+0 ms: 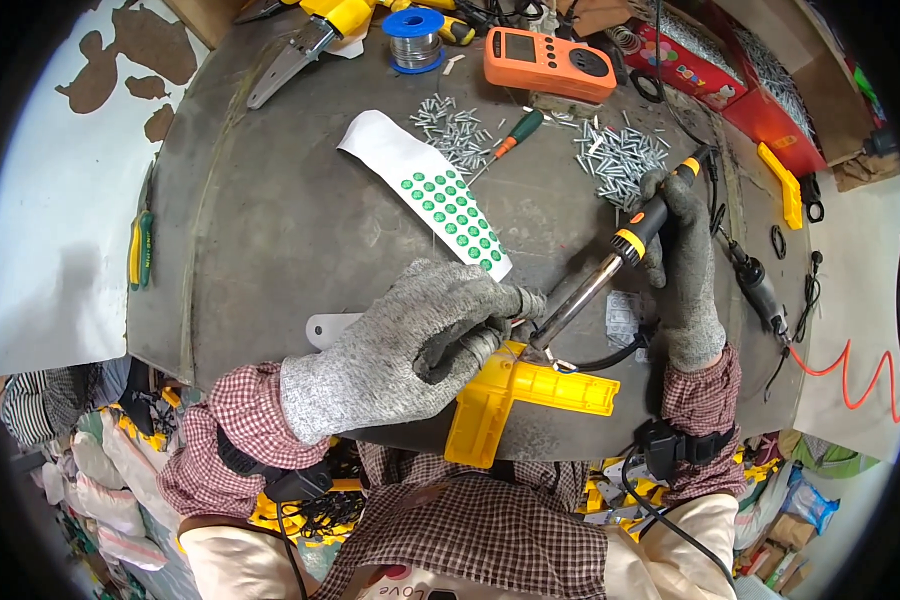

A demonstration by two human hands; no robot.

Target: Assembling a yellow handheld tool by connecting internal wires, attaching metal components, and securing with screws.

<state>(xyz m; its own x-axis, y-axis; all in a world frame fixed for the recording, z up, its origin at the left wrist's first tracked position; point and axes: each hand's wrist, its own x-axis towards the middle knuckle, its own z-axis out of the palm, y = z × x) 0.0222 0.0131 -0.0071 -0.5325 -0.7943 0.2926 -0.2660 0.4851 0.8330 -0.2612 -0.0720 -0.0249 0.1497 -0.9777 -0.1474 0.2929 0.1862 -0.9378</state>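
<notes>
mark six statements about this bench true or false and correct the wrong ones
1. The right hand holds the soldering iron. True.
2. The left hand is bare. False: it is gloved in grey.
3. The white sheet bears round green stickers. True.
4. The orange meter is left of the solder spool. False: it is to the right.
5. The shaft points toward the yellow plastic part. True.
6. The screwdriver stands upright. False: it lies flat.

Screws [621, 164] on a grey workbench [280, 230]
</notes>
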